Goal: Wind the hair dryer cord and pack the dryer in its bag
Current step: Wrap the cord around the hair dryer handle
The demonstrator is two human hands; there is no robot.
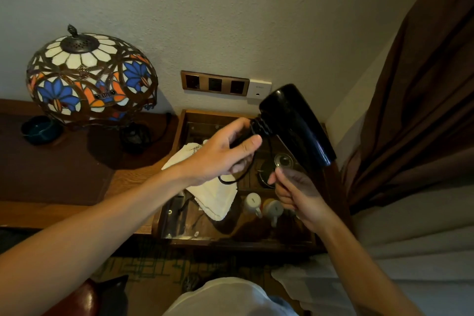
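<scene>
Head view. Black hair dryer (295, 120) held up in the air at right of centre of the frame, above an open wooden tray (256, 237), its barrel slanting from upper left to lower right. Dryer touches nothing but the hands and its own cord.

Left hand (223, 154) at centre, closed around the dark handle end of the dryer, thumb on top; several turns of black cord (260, 126) are wrapped tight just where the handle meets the body. A loose loop of the same cord hangs below this hand and curls back under the wrist.

Right hand (297, 194) lower right of centre, fingers curled and pinched together below the barrel. It appears to grip a run of cord, but the cord is dark against the tray and I cannot tell for sure what is in the pinch.

White cloth bag (213, 197), printed lettering partly showing, lies crumpled over the tray's left edge, below the left forearm, well under the dryer. Empty-looking, mouth not visible.

In the tray: two small cups (252, 201) on their sides near the lower middle, a clear glass lid (284, 160) just above the right hand.

Left of frame: stained-glass lamp (89, 77) on the desk (51, 177). Wall sockets (215, 83) upper centre. Brown curtain (423, 110) at right.
</scene>
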